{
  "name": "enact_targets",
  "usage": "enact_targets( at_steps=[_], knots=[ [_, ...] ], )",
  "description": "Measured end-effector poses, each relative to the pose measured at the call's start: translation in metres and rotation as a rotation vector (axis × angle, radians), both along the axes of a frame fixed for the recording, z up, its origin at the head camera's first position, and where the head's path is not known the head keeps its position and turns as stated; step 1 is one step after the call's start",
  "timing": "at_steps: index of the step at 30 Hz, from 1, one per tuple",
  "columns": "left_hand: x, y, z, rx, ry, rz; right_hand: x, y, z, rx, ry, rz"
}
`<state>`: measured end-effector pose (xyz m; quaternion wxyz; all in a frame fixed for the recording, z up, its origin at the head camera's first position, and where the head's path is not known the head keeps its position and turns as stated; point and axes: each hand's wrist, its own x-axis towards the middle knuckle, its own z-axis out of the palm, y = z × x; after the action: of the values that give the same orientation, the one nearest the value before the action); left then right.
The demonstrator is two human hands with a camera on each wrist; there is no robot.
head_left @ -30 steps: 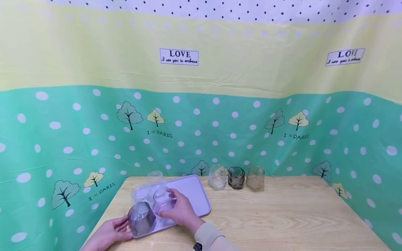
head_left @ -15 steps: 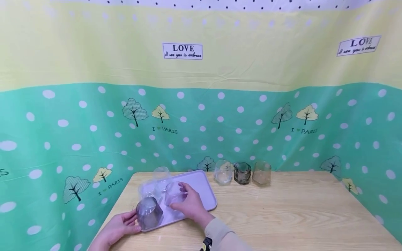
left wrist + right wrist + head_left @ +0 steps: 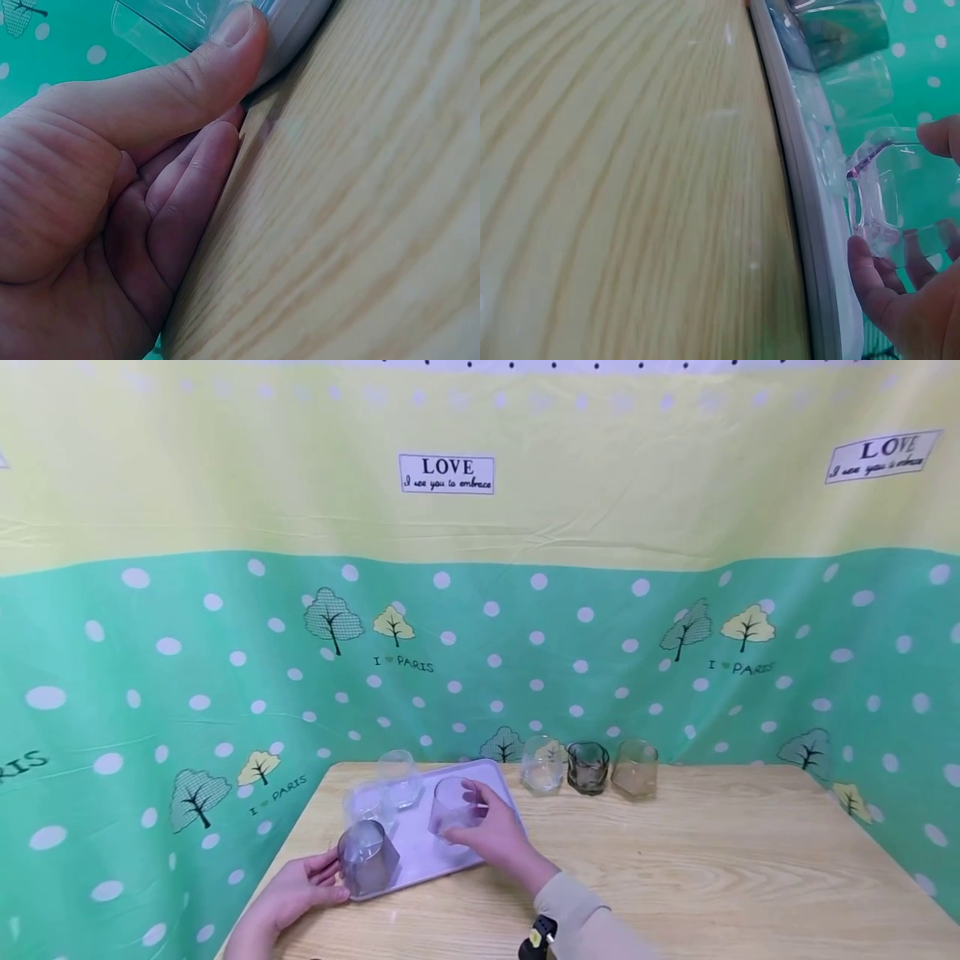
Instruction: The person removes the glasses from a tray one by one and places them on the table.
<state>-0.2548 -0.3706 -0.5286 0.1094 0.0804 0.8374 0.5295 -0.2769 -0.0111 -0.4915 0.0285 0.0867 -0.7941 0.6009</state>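
Observation:
My right hand (image 3: pixel 498 839) grips a clear, faintly purple drinking glass (image 3: pixel 450 806) over the middle of the lilac tray (image 3: pixel 495 777). In the right wrist view, thumb and fingers span this upright glass (image 3: pixel 900 187), base toward the tray; whether it touches the tray I cannot tell. My left hand (image 3: pixel 292 893) is at the tray's near left corner, beside a grey glass (image 3: pixel 366 860). In the left wrist view, its thumb presses the tray rim (image 3: pixel 289 34) and its other fingers curl at the tray's side. Two clear glasses (image 3: pixel 366 802) (image 3: pixel 400 777) stand behind the grey one.
Three more glasses stand in a row at the table's back edge: a clear one (image 3: pixel 542 767), a dark one (image 3: pixel 587 768) and an amber one (image 3: pixel 634 770). The wooden table (image 3: pixel 712 852) extends to the right. A patterned curtain (image 3: pixel 570 643) hangs behind.
My right hand has carried the purple-tinted glass rightward across the tray, away from the grey glass. My left hand keeps its place at the tray corner. The head view has shifted slightly.

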Motion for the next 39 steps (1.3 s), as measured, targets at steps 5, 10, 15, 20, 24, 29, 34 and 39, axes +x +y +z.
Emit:
enact_targets(
  at_steps=[5, 10, 15, 20, 24, 29, 34, 39],
  knots=[
    [0.001, -0.001, 0.002, -0.007, -0.006, 0.0, 0.002, 0.024, 0.002, -0.015, -0.022, 0.002],
    [0.001, 0.001, 0.002, -0.012, 0.003, 0.003, 0.005, 0.049, 0.005, -0.034, -0.024, -0.009],
    [0.002, 0.003, 0.001, -0.003, -0.002, 0.009, 0.009, 0.074, 0.005, -0.034, -0.038, -0.026],
    [0.003, 0.003, 0.003, -0.011, -0.011, 0.018, 0.015, 0.096, 0.003, -0.025, -0.053, -0.034],
    [0.003, 0.003, 0.005, -0.021, 0.003, 0.02, 0.018, 0.114, 0.003, -0.026, -0.048, -0.038],
    [0.002, 0.003, 0.008, -0.039, 0.013, 0.027, 0.02, 0.133, 0.004, -0.017, -0.054, -0.047],
    [0.003, 0.003, 0.008, -0.032, 0.002, 0.03, 0.024, 0.154, 0.004, 0.008, -0.081, -0.058],
    [0.004, 0.006, 0.009, -0.065, 0.013, 0.035, 0.032, 0.18, 0.005, 0.028, -0.089, -0.063]
  ],
)
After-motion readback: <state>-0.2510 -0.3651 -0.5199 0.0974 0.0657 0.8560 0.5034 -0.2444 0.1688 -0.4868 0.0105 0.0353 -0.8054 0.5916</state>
